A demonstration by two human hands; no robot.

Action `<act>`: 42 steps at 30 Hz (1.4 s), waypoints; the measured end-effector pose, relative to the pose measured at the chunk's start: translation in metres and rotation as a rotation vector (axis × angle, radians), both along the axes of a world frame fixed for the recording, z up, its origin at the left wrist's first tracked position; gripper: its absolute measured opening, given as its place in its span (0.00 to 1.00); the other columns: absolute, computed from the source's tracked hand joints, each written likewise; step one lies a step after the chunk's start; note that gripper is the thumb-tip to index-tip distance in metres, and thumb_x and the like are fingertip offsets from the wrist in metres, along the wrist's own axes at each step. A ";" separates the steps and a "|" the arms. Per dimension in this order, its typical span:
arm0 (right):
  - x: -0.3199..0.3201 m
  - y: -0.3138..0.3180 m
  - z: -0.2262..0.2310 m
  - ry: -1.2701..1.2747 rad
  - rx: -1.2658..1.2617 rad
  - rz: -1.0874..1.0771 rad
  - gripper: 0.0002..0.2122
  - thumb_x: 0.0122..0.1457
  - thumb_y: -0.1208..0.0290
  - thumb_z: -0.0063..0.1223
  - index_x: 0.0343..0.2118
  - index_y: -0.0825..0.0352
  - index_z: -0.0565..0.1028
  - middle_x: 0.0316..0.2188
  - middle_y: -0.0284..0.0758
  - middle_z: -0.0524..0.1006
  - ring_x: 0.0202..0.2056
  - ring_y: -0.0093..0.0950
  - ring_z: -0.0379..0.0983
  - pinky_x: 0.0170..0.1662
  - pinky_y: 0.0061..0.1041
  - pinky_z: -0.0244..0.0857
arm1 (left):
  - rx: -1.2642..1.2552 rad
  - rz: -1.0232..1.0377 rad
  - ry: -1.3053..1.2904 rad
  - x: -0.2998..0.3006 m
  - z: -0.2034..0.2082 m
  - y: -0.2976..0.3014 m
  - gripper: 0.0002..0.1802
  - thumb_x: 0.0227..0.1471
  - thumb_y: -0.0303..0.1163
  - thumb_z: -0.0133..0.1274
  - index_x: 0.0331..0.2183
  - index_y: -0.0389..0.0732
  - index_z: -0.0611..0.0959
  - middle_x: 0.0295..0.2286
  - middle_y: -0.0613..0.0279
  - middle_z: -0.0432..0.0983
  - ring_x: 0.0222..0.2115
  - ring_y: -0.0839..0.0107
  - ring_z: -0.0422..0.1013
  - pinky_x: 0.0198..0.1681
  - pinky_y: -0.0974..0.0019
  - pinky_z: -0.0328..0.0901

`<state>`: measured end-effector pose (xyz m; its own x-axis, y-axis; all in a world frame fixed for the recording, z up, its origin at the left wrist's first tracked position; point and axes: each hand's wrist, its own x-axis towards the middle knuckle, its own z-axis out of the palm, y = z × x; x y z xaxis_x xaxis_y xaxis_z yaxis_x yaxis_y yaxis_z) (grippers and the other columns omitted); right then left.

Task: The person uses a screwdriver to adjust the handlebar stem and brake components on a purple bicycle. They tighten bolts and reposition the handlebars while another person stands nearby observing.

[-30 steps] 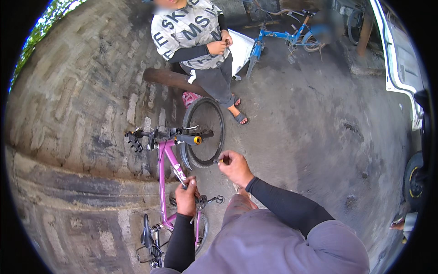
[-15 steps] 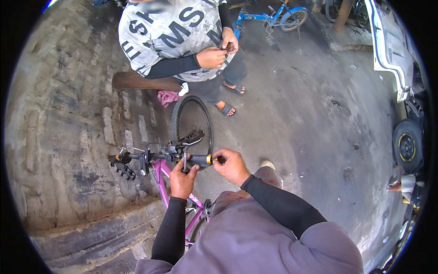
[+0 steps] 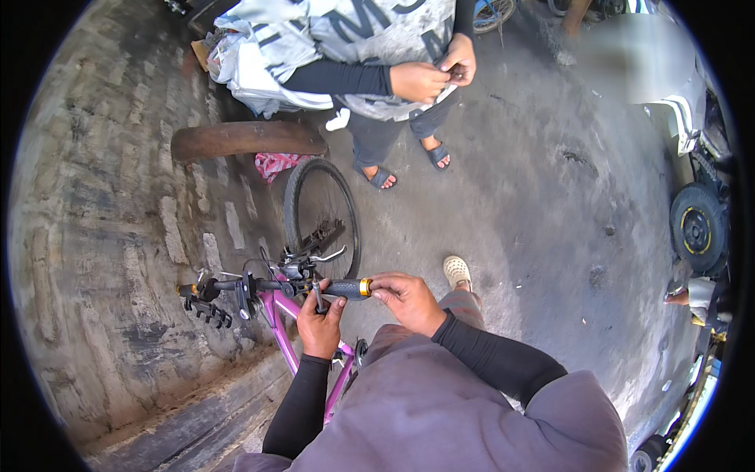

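A purple bicycle (image 3: 285,313) stands before me with its handlebar running left to right. On the bar's right end sits a black handlebar grip (image 3: 346,289) with a gold end ring. My right hand (image 3: 413,301) is closed on that gold end, thumb below and fingers above; the fingers hide its tip. Just left of the grip, my left hand (image 3: 318,329) is closed around a slim grey metal tool (image 3: 317,294) that stands up between thumb and fingers. Its exact kind does not show. Beside it are the silver brake lever (image 3: 329,256) and cables.
Beyond the front wheel (image 3: 294,212) another person (image 3: 358,79) stands, hands together at the waist. A curved brown piece (image 3: 244,140) and a pink-and-white bag (image 3: 275,164) lie by the wall. A loose car wheel (image 3: 696,228) is at far right.
My right hand has gone from a pinch at the gold end to lying along it. The other person has stood up from the brown piece and moved right. My view has shifted slightly.
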<state>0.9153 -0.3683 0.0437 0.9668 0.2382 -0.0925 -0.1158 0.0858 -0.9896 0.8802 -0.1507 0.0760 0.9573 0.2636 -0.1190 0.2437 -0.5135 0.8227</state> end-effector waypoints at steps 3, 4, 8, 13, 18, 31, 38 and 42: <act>0.000 0.006 -0.016 0.181 0.133 -0.001 0.06 0.68 0.80 0.61 0.45 0.72 0.82 0.38 0.35 0.85 0.41 0.22 0.82 0.48 0.25 0.76 | -0.006 -0.006 0.016 -0.002 -0.002 0.003 0.28 0.57 0.30 0.72 0.58 0.37 0.84 0.25 0.74 0.71 0.27 0.82 0.65 0.33 0.73 0.65; 0.002 0.008 -0.022 0.219 0.167 0.010 0.06 0.68 0.80 0.61 0.46 0.72 0.82 0.39 0.35 0.85 0.43 0.22 0.81 0.49 0.25 0.76 | -0.018 -0.003 0.015 -0.002 -0.003 0.003 0.28 0.57 0.30 0.72 0.58 0.38 0.84 0.25 0.74 0.71 0.27 0.82 0.65 0.33 0.73 0.65; 0.009 0.002 -0.024 0.265 0.039 0.084 0.05 0.68 0.79 0.61 0.45 0.71 0.81 0.39 0.33 0.84 0.42 0.20 0.81 0.49 0.23 0.76 | -0.007 -0.040 0.020 0.000 0.001 0.007 0.27 0.58 0.28 0.71 0.58 0.38 0.84 0.25 0.75 0.72 0.27 0.82 0.66 0.33 0.73 0.66; 0.016 -0.021 -0.033 0.223 -0.004 -0.024 0.06 0.68 0.77 0.62 0.45 0.71 0.81 0.35 0.33 0.83 0.37 0.20 0.79 0.43 0.24 0.75 | -0.035 -0.007 -0.057 -0.004 0.006 0.001 0.20 0.63 0.25 0.66 0.55 0.35 0.85 0.25 0.75 0.72 0.27 0.82 0.67 0.33 0.73 0.66; 0.026 -0.057 -0.028 0.161 -0.141 -0.103 0.06 0.69 0.76 0.61 0.45 0.72 0.81 0.34 0.33 0.83 0.35 0.20 0.78 0.42 0.25 0.75 | -0.851 0.191 0.031 -0.028 0.032 0.000 0.15 0.59 0.22 0.54 0.47 0.32 0.84 0.31 0.61 0.77 0.29 0.73 0.72 0.34 0.68 0.69; 0.018 -0.062 0.062 0.196 -0.052 0.869 0.24 0.68 0.68 0.66 0.61 0.75 0.70 0.40 0.38 0.82 0.37 0.24 0.80 0.42 0.27 0.78 | -1.226 0.782 -0.337 -0.033 0.048 -0.136 0.24 0.70 0.55 0.56 0.42 0.41 0.80 0.33 0.66 0.72 0.32 0.74 0.67 0.38 0.66 0.66; 0.024 -0.139 0.036 1.081 0.452 0.769 0.20 0.68 0.68 0.66 0.59 0.68 0.74 0.38 0.29 0.79 0.31 0.22 0.76 0.42 0.33 0.78 | -1.000 0.755 -0.182 -0.059 0.020 -0.218 0.25 0.67 0.56 0.60 0.40 0.41 0.80 0.23 0.75 0.69 0.18 0.82 0.60 0.21 0.74 0.53; 0.023 -0.172 0.009 1.006 0.421 0.837 0.21 0.67 0.69 0.67 0.61 0.67 0.77 0.38 0.29 0.81 0.29 0.19 0.75 0.38 0.29 0.75 | -0.647 0.588 0.039 -0.061 0.009 -0.243 0.24 0.65 0.53 0.64 0.42 0.40 0.82 0.26 0.70 0.75 0.21 0.84 0.63 0.23 0.73 0.56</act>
